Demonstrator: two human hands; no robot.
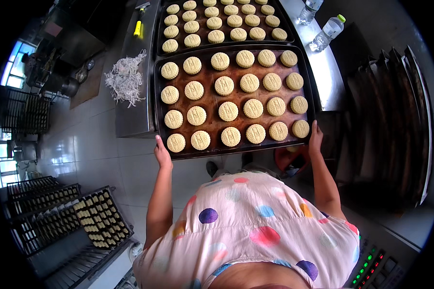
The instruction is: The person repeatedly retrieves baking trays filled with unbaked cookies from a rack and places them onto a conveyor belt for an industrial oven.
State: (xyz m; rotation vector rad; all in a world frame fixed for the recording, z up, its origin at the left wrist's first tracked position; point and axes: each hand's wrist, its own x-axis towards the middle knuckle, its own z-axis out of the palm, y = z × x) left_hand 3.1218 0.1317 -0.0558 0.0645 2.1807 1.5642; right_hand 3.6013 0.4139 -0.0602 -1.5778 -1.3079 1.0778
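A dark baking tray (212, 100) carries rows of round, pale, stamped mooncakes (228, 111). My left hand (162, 153) grips its near left corner, with the thumb up along the side and the other fingers hidden under the edge. At the near right corner my right hand (315, 137) is closed on the rim in the same way. The tray's near edge overhangs the metal table (132, 118). Touching its far edge, a second baking tray (202, 38) bears more of the same mooncakes.
A heap of white shreds (126, 79) and a yellow-handled scraper (138, 28) lie left of the trays. Two plastic bottles, one with a green cap (329, 32), stand at right. Stacked dark trays (390, 120) lean further right. Racks with loaded trays (102, 219) stand at lower left.
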